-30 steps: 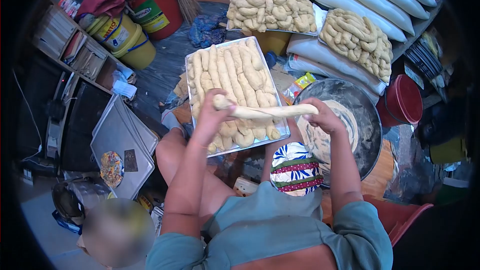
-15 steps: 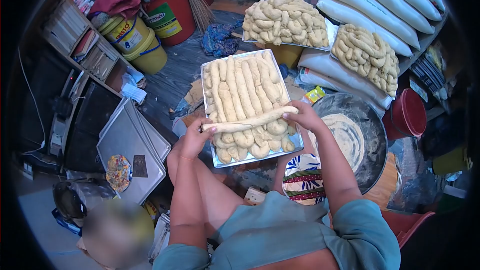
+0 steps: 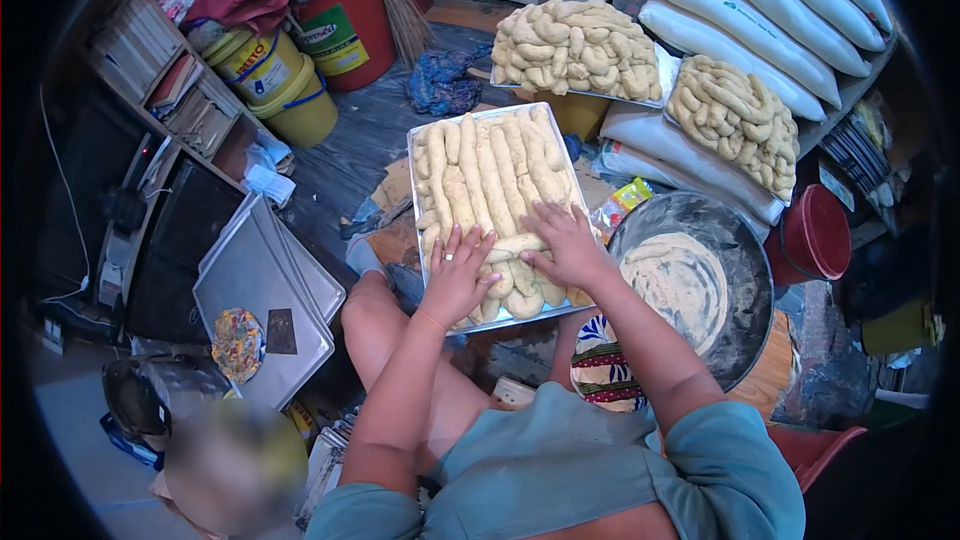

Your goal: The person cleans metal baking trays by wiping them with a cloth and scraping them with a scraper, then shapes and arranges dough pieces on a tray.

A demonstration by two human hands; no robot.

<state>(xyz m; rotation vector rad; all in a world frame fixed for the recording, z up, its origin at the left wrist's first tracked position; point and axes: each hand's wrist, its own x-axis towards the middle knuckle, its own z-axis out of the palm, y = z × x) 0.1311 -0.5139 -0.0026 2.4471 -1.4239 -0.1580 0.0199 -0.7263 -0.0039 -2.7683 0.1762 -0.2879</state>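
A metal tray (image 3: 413,172) heaped with pale dough ropes (image 3: 485,165) sits in front of me. Several long ropes lie lengthwise over its far half, with rounded dough ends showing near the front rim. One dough rope (image 3: 512,247) lies crosswise over the pile. My left hand (image 3: 457,265) rests flat on that rope's left part, fingers spread, a ring on one finger. Over its right part lies my right hand (image 3: 565,248), also spread out. Both palms cover much of the rope, so its ends are hidden.
A wide black basin (image 3: 745,280) with flour (image 3: 675,285) stands at right. Behind are two more dough piles (image 3: 575,45) (image 3: 735,120) beside stacked white sacks (image 3: 745,15). Bare metal trays (image 3: 255,270) lean at left. Yellow buckets (image 3: 295,105) stand beyond, near a shelf (image 3: 190,105).
The crosswise rope has come down onto the pile. My hands have gone from pinching its two ends to lying flat on it, closer together.
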